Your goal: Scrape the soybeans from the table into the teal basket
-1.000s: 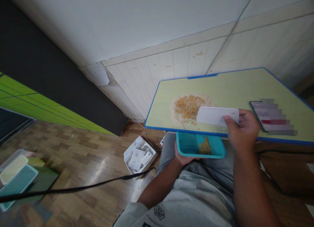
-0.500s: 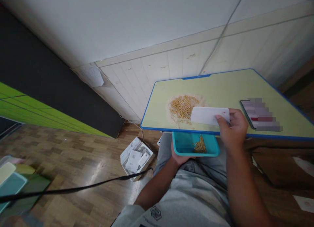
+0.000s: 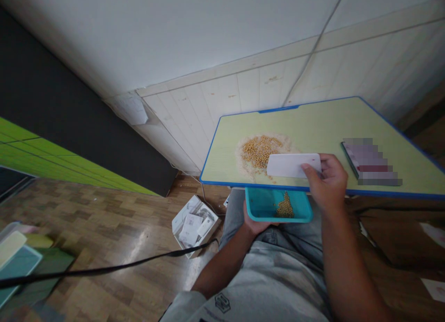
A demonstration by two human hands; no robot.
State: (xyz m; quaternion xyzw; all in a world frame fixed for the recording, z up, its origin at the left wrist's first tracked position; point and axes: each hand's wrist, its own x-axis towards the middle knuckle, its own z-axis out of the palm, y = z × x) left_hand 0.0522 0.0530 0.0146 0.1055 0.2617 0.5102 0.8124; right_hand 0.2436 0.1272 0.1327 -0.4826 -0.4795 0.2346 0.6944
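Observation:
My right hand (image 3: 328, 178) is closed on the end of a white flat scraper (image 3: 290, 165), thumb on top. The scraper's far edge meets the near right side of a pile of soybeans (image 3: 259, 150), which lies among pale rice-like grains (image 3: 245, 171) on the table (image 3: 316, 123). Below the table's near edge, my left hand (image 3: 255, 224) grips a turquoise plastic tub (image 3: 255, 206) from its left and underside; most of those fingers are hidden. Some soybeans (image 3: 285, 207) are gathered in the right part of the tub.
A phone-like flat device (image 3: 368, 162), partly blurred out, lies on the table's right. On the floor at left stands an open white box (image 3: 194, 227) with papers and cables. A black strap (image 3: 139, 262) crosses the lower left. The panelled wall (image 3: 208, 99) borders the table's back.
My right hand and the scraper have shifted slightly left and down, toward the table's near edge. The tub stays almost in place under the edge.

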